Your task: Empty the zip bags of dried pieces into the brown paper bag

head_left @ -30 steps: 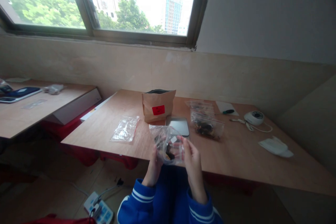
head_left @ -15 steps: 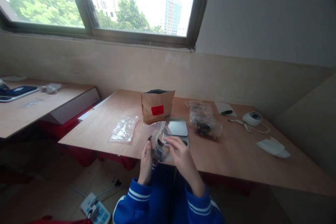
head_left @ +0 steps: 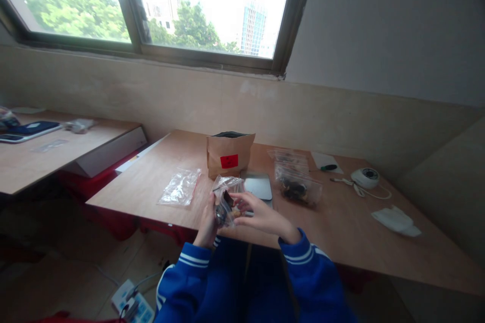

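Observation:
A clear zip bag [head_left: 224,204] with dark and tan pieces in it is held up at the near table edge. My left hand [head_left: 206,222] is closed round the bag's left side. At the bag's right side is my right hand [head_left: 257,212], its fingers and thumb apart; whether they touch the bag or pieces inside I cannot tell. Just behind, a silver scale [head_left: 257,185] is partly covered by the bag and my right hand. A brown paper pouch [head_left: 230,155] with a red label stands upright behind the bag, its top open.
A flat clear bag [head_left: 180,186] lies on the left of the table. To the right are filled zip bags [head_left: 299,189], a green-and-black-handled tool [head_left: 329,167] on paper, a white camera-like device [head_left: 365,177] with its cable, and a crumpled white cloth or tissue [head_left: 396,221]. A power strip [head_left: 132,303] lies on the floor.
My right hand's fingers have gone from pinched near the bag's mouth to spread beside it. The bag is a little higher and farther left, and the view has shifted slightly.

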The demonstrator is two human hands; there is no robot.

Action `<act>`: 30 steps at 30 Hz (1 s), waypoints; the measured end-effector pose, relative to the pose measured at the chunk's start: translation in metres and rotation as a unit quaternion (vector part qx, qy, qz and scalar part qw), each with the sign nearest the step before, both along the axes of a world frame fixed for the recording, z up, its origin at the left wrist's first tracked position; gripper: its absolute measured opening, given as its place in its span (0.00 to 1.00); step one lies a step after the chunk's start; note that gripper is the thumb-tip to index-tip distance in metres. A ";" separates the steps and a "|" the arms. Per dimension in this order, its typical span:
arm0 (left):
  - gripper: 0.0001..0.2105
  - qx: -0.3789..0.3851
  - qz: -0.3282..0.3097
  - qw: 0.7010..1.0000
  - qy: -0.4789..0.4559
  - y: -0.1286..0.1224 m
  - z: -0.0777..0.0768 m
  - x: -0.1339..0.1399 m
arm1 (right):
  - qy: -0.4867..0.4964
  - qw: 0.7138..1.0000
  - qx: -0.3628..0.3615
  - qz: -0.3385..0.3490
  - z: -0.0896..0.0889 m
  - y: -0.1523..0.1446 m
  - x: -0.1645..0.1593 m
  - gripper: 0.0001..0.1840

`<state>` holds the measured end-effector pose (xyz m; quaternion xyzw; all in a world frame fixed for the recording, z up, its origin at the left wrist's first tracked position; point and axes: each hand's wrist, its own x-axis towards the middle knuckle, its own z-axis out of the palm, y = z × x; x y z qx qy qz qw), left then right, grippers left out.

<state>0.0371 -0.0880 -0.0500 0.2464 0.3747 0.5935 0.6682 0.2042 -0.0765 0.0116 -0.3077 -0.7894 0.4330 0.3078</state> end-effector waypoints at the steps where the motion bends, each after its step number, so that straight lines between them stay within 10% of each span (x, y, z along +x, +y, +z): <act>1: 0.29 -0.004 -0.011 1.000 -0.006 0.007 0.001 0.000 | 0.003 1.000 -0.004 -0.018 -0.001 0.003 -0.002 0.31; 13: 0.18 0.018 0.007 1.000 -0.015 0.049 -0.014 -0.002 | -0.117 0.990 0.036 -0.073 -0.010 0.052 -0.027 0.40; 26: 0.17 0.024 0.031 0.996 -0.075 0.050 -0.019 -0.005 | -0.006 0.994 0.070 -0.082 -0.014 0.032 -0.045 0.10; 30: 0.16 0.008 0.030 0.997 -0.077 0.049 -0.018 -0.008 | -0.053 0.991 0.105 -0.062 -0.024 0.031 -0.046 0.15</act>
